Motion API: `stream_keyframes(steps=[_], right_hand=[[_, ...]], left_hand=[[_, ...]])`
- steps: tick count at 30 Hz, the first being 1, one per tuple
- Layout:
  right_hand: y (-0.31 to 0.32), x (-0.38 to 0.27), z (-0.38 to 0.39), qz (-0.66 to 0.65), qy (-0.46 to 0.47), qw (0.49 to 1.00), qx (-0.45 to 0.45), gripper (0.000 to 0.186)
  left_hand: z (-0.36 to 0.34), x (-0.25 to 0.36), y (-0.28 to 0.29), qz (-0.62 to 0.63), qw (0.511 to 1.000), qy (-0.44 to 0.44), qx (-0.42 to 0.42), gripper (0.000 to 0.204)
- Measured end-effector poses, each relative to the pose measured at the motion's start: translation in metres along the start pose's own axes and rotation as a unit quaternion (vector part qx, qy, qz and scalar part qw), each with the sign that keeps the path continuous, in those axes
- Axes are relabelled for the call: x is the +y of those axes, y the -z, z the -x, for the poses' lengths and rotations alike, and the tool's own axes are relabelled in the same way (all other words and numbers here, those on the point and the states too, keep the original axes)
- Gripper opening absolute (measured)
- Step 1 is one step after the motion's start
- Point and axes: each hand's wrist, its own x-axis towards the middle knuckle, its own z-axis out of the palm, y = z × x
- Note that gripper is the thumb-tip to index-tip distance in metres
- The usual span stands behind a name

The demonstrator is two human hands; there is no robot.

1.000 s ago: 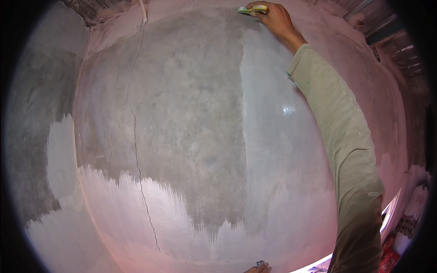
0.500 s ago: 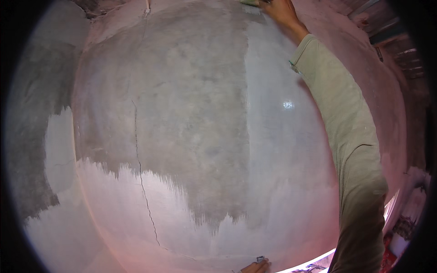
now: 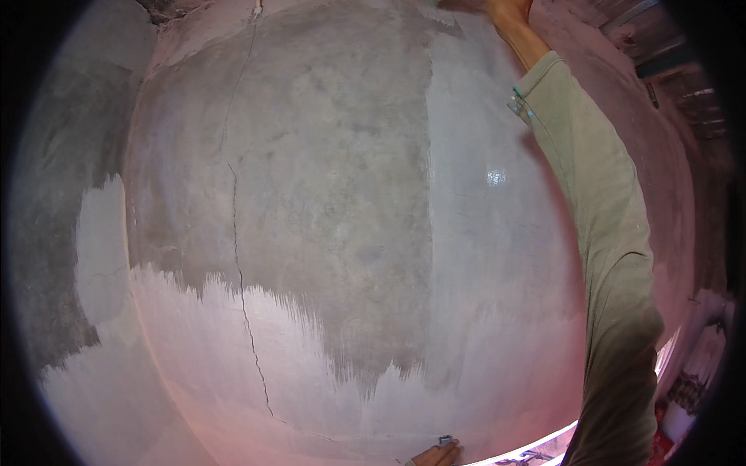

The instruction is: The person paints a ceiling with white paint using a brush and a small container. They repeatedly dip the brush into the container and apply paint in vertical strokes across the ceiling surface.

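My right hand (image 3: 509, 15) reaches up to the top edge, its fingers mostly out of frame, with what it holds not clearly visible; its arm wears an olive sleeve (image 3: 602, 202). It is beside a grey plastered wall (image 3: 334, 194), which carries a lighter, glossy coat along the right and ragged brushed edges lower down. A long crack (image 3: 242, 311) runs down the left part. At the bottom, my left hand (image 3: 435, 457) has its fingers closed on a small grey metal object (image 3: 444, 441), too small to name.
An adjoining wall (image 3: 62, 233), partly coated, meets this one at the left. A rough dark ceiling (image 3: 645, 31) shows at the upper right. At the lower right are a bright opening (image 3: 536, 452) and some cluttered items (image 3: 695, 380).
My right hand has moved up and rightward, taking the yellow-handled brush seen earlier mostly out of view. My left hand has hardly moved. The wall has shifted slightly in view.
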Motion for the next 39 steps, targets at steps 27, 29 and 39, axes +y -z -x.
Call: stream_keyframes(steps=[27, 29, 39], right_hand=[[-0.011, 0.012, 0.046, 0.246, 0.215, 0.944, -0.044, 0.041], [0.006, -0.005, 0.051, 0.266, 0.200, 0.939, -0.087, 0.041], [-0.013, 0.008, 0.027, 0.073, 0.227, 0.968, -0.079, 0.025]], left_hand=[[-0.009, 0.010, 0.026, 0.046, 0.999, 0.024, 0.001, 0.052], [-0.016, 0.013, 0.028, 0.061, 0.998, 0.015, 0.004, 0.052], [-0.018, 0.018, 0.049, 0.081, 0.996, 0.036, 0.015, 0.055]])
